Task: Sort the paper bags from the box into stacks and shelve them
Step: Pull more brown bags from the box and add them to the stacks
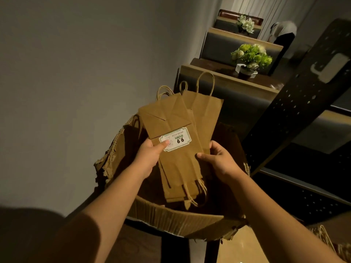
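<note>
Left hand: seen centre-left of the frame; the left edge of the paper bags is pinched, the thumb laid flat across the corner of the label and the other fingers hidden beneath the bags.
Right hand: seen just right of centre; the right edge of the same bags is held, the thumb pressed on top and the fingers curled round behind the edge.
Paper bags: a fanned bundle of flat brown bags is held in both hands at the centre of the frame, above the open box; some twisted handles are pointed toward the top of the frame, others toward the bottom.
Label: a white sticker with a green border and "9.9" printed on it is stuck on the topmost bag, read upside down.
Box: a torn cardboard box is seen below the bags, lower centre; its inside is too dark to be made out.
Shelf frame: dark perforated metal is seen along the right side.
Flowers: a green and white bunch is set on a table at upper right.
</note>
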{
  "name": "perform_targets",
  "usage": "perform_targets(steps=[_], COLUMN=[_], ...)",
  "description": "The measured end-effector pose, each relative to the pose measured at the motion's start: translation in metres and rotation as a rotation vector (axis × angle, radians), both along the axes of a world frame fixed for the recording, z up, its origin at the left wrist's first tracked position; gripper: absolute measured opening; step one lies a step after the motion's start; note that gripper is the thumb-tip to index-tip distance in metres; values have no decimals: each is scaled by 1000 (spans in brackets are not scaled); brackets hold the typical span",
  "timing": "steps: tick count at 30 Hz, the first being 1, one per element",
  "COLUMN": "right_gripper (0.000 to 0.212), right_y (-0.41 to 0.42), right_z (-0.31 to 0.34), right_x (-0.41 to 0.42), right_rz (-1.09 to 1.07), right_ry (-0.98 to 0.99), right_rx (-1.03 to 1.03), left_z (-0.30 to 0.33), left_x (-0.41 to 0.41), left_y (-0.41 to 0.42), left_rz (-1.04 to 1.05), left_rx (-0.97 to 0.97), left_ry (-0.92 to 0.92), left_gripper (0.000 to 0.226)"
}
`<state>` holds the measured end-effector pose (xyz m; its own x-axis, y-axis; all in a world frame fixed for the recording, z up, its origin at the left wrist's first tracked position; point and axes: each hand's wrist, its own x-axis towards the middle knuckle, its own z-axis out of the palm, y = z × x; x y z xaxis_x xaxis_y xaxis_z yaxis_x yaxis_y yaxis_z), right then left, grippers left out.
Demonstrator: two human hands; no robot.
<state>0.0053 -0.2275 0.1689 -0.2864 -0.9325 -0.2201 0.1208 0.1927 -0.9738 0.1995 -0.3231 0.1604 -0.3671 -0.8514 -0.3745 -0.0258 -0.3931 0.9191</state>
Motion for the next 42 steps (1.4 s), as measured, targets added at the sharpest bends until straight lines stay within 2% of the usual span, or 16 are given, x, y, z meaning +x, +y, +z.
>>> perform_targets(steps=[3,6,8,11,13,15,18,21,23,28,32,36,39,40,42], right_gripper=[15,17,15,18,25,31,29,25,18,17,17,16,18,17,5], right_y=[-1,0,0,-1,-1,-1,0,0,1,5,10,15,12,11,11], right_z=[-5,-6,-6,-2,4,11,24,40,49,62,67,63,51,46,34], right_x=[5,6,7,5,3,0,-1,-5,-10,-18,-26,-16,1,6,13], right_rz=[-143,-216,-205,-228,-253,-253,-270,-427,-536,-606,-707,-537,-427,-397,-311], right_ry=[-59,115,267,434,548,616,530,528,454,257,215,257,164,130,79], right_rx=[20,35,50,60,43,30,-44,-112,-149,-150,-159,-132,-36,7,81], left_z=[4,8,11,13,13,19,25,25,23,22,24,23,26,26,25], left_x=[-3,-1,1,3,4,5,5,3,4,4,5,3,-5,-9,-15], left_y=[10,12,9,2,-3,-5,-10,-16,-19,-24,-25,-21,-10,-7,0], left_rz=[35,19,-8,-66,-82,-67,-10,100,179,249,313,289,255,243,188], left_rx=[-97,-183,-254,-343,-340,-314,-260,-193,-148,-76,-147,-173,-121,-106,-93], left_ry=[28,0,-107,-325,-254,-125,20,84,117,162,122,62,142,158,147], left_gripper=[7,7,8,23,24,14,17,26,25,24,32,49,55,64,76])
